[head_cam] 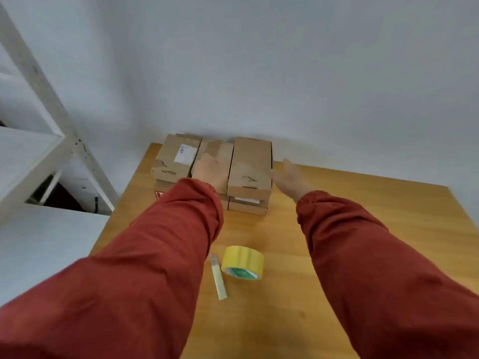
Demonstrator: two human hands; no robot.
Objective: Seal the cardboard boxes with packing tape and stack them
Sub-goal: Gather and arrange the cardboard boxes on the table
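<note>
Several flat cardboard boxes are stacked side by side at the far edge of the wooden table (363,229), against the wall. The left top box (176,158) carries a white label. The right top box (250,167) is plain brown. My left hand (211,171) lies flat on the middle box (220,149), fingers spread, blurred. Just right of the right box hovers my right hand (290,177), open, holding nothing. A yellow roll of packing tape (242,263) lies on the table nearer to me, with a pale utility knife (218,277) beside it on its left.
A white metal shelving rack (39,156) stands left of the table. A plain white wall (285,73) rises directly behind the boxes. My red sleeves cover much of the table's near part.
</note>
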